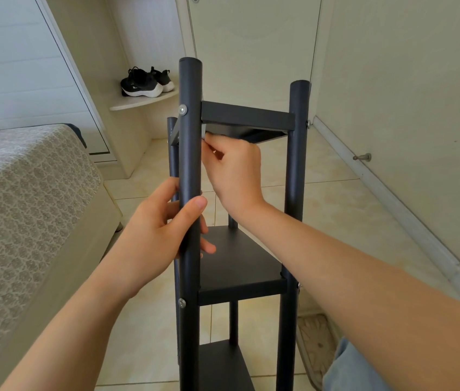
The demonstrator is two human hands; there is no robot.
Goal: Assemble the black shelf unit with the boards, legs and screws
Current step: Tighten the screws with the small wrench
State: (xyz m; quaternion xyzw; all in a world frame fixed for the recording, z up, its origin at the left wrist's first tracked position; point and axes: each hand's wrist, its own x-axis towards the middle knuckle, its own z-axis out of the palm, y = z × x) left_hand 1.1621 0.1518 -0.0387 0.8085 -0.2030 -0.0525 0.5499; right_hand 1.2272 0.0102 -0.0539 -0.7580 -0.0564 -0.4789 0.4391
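The black shelf unit stands upright in front of me on the tiled floor. Its near left leg (190, 165) is gripped by my left hand (161, 230), fingers and thumb curled round the tube. My right hand (234, 167) reaches between the legs, its fingertips pressed up against the underside corner of the top board (247, 117); whether it pinches something small I cannot tell. The middle board (237, 266) and a lower board (223, 365) sit fixed between the legs. Silver screw heads show at the top joint (183, 110) and the middle joint (182, 303). The right leg (296, 170) stands free.
A bed with a patterned cover (25, 207) runs along the left. Black sneakers (147, 81) rest on a corner ledge behind. A wall and baseboard (409, 210) close the right side, with a door stopper (363, 157). A mat (315, 345) lies by my knee.
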